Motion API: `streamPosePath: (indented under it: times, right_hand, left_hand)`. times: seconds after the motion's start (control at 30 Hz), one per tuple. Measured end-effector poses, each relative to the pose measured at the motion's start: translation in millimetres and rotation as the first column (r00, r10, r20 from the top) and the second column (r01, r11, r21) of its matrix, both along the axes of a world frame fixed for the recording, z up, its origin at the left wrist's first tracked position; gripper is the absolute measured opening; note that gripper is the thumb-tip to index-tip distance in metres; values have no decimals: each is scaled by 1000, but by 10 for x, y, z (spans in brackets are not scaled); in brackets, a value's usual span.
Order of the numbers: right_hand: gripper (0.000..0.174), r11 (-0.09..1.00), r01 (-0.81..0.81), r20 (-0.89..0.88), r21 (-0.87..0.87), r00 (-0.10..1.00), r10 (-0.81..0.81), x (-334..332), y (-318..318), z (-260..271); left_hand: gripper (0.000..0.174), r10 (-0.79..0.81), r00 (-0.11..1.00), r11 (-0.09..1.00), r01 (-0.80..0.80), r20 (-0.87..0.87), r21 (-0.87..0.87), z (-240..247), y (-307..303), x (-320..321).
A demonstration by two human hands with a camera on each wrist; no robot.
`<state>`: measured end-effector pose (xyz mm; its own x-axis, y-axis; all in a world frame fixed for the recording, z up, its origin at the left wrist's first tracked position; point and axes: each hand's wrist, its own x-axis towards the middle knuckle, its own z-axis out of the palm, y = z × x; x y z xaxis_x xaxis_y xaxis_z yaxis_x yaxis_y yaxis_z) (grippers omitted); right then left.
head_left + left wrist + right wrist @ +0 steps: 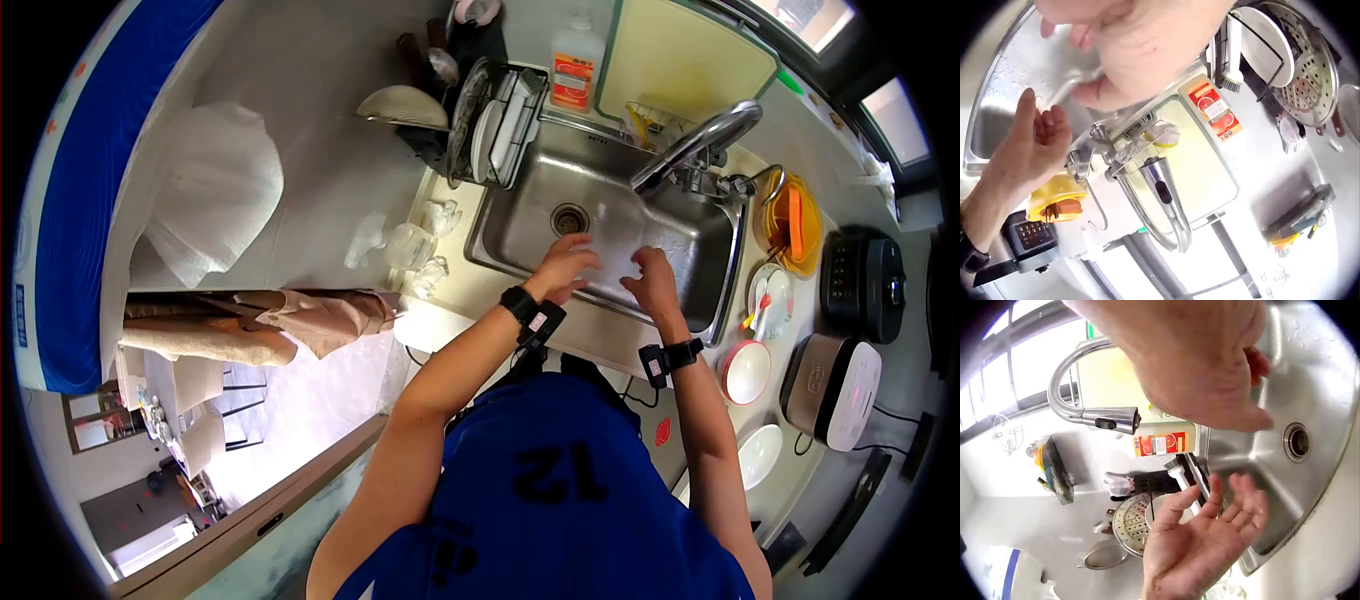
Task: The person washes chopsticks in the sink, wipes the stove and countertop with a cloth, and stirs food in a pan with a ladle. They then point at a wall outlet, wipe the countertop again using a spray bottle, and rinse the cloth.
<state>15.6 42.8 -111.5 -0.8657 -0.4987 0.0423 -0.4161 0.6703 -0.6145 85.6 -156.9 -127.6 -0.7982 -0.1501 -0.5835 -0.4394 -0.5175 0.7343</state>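
Note:
Both of my hands hover over the front part of the stainless steel sink (625, 215), a short gap between them. My left hand (565, 270) holds nothing; its fingers are loosely bent, and in the right wrist view its palm is turned up. My right hand (655, 283), also holding nothing, has its thumb spread from relaxed fingers. Beyond the left hand lies the round drain (570, 218). A chrome faucet (700, 140) arches over the back right of the sink. Water drops show on the sink floor near the right hand in the left wrist view.
A dish rack with plates (487, 140) stands left of the sink. Behind are an orange-labelled bottle (573, 80) and a cutting board (680, 60). To the right stand a yellow basin (812, 255), a red-rimmed bowl (747, 372) and a black cooker (865, 285). Crumpled plastic (430, 275) lies at left.

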Motion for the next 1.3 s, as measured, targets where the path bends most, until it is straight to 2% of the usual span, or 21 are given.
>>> streamPosePath:
  times: [0.03, 0.07, 0.17, 0.27, 0.33, 0.37, 0.4, 0.43, 0.47, 0.5, 0.53, 0.57, 0.6, 0.7, 0.77, 1.03, 1.1, 1.17, 1.2, 1.23, 1.3]
  right_hand:
    - [28, 997, 53, 100, 53, 993, -59, 51, -12, 44]
    - [18, 993, 113, 49, 27, 992, -115, 64, -38, -36]
    - [12, 987, 132, -73, -95, 988, -139, 162, -112, 7]
    - [56, 999, -13, -88, -47, 996, 9, 269, -221, 59]
    - [87, 992, -124, -10, -20, 992, 124, 331, -250, -135]
    - [104, 988, -154, 51, 6, 987, 154, 259, -93, -426]
    - [96, 970, -186, 110, -159, 973, 204, 321, -29, -495]
    - [87, 966, -156, 94, -209, 979, 178, 477, -38, -514]
    - [82, 980, -175, 49, -96, 982, 180, 583, -67, -373]
    - [79, 981, -189, 44, -42, 981, 191, 576, -128, -458]
    - [72, 989, -143, 94, 30, 986, 140, 580, -211, -443]
    - [63, 993, -92, 167, 76, 983, 78, 611, -275, -311]
    - [59, 988, -102, 78, 116, 993, 93, 685, -228, -250]
    - [51, 995, -56, 266, 84, 964, 32, 922, -113, 117]
    - [47, 992, -105, 386, 72, 920, 70, 1097, 10, 272]
    - [36, 994, -88, 303, 62, 951, 65, 1714, 611, 290]
    - [31, 997, -53, 296, 55, 954, 35, 1872, 761, 361]
    - [25, 996, -43, 317, 73, 948, 18, 2008, 910, 469]
    - [18, 1000, -9, 241, -2, 970, 9, 2089, 959, 315]
    - [17, 1000, 0, 230, -16, 973, 3, 2164, 1035, 291]
    - [16, 998, 36, 213, -45, 977, -25, 2376, 1200, 291]
  left_hand:
    - [41, 19, 998, 999, -21, 58, 45, 106, 14, 47]
    - [35, -59, 998, 998, 60, -38, 23, -251, -78, 46]
    - [42, -132, 991, 991, 131, -20, -29, -277, -171, 81]
    - [61, -186, 965, 967, 213, -187, 138, 154, -255, 202]
    - [76, -181, 979, 983, 181, -94, -13, 227, -354, 372]
    - [70, -172, 982, 980, 178, -75, 84, 175, -426, 461]
    - [65, -163, 985, 969, 170, -50, 179, 105, -507, 528]
    - [64, -166, 984, 951, 179, -72, 251, 54, -602, 592]
    - [68, -195, 975, 900, 219, -102, 376, -169, -771, 628]
    - [72, -118, 992, 933, 123, -35, 340, 204, -705, 647]
    - [81, -122, 991, 926, 130, -45, 355, 494, -679, 622]
    - [86, -153, 986, 909, 166, -64, 381, 410, -744, 625]
    - [86, -92, 996, 913, 80, 12, 401, 375, -749, 634]
    - [74, 6, 998, 863, -40, 69, 504, 439, -839, 799]
    - [62, 96, 978, 846, -179, 186, 503, 405, -960, 876]
    - [53, 169, 952, 848, -273, 256, 455, 393, -1302, 1156]
    - [58, 172, 952, 831, -277, 251, 482, 194, -1538, 1223]
    - [49, 273, 913, 842, -380, 304, 384, 193, -1554, 1296]
    - [51, 225, 939, 847, -320, 259, 424, -148, -1862, 1374]
    - [54, 240, 948, 890, -300, 208, 342, 155, -1645, 1482]
    - [37, 177, 961, 836, -260, 211, 484, 381, -1449, 1609]
